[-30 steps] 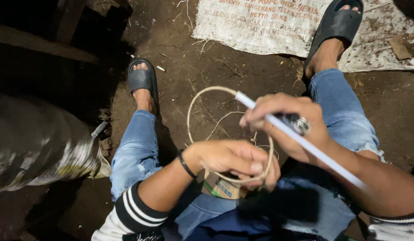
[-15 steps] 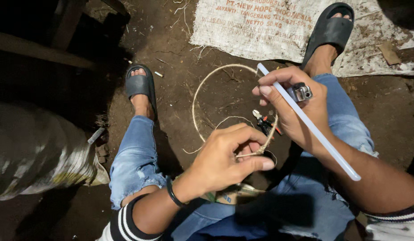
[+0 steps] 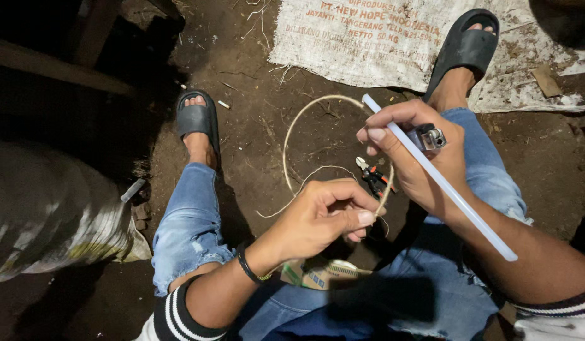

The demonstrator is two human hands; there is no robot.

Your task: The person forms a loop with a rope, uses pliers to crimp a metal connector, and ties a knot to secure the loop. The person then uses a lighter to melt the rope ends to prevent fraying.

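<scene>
You are at the joining step: a thin pale cane strip is bent into a hoop (image 3: 291, 139) that hangs between your knees over the dirt floor (image 3: 254, 69), and its ends meet low on the right side, at your fingertips. Your left hand (image 3: 324, 218) reaches in from the lower left with the wrist bent inward, thumb and forefinger pressed together on the strip where the ends overlap. A loose tail of the strip trails off to the left below the hoop.

Your right hand (image 3: 419, 158) is held above and to the right, fingers curled. It pinches a long translucent white stick (image 3: 456, 196), which lies slantwise across the palm and runs down along your forearm, and it also holds a small lighter (image 3: 429, 136) tucked against the palm, metal head up.

As I judge it, the next move calls for a steady left pinch so the overlap does not spring apart, and for bringing the stick's upper end close to that joint.

A pair of red-handled cutters (image 3: 374, 178) lies on the floor inside the hoop, just beside your right hand.
</scene>
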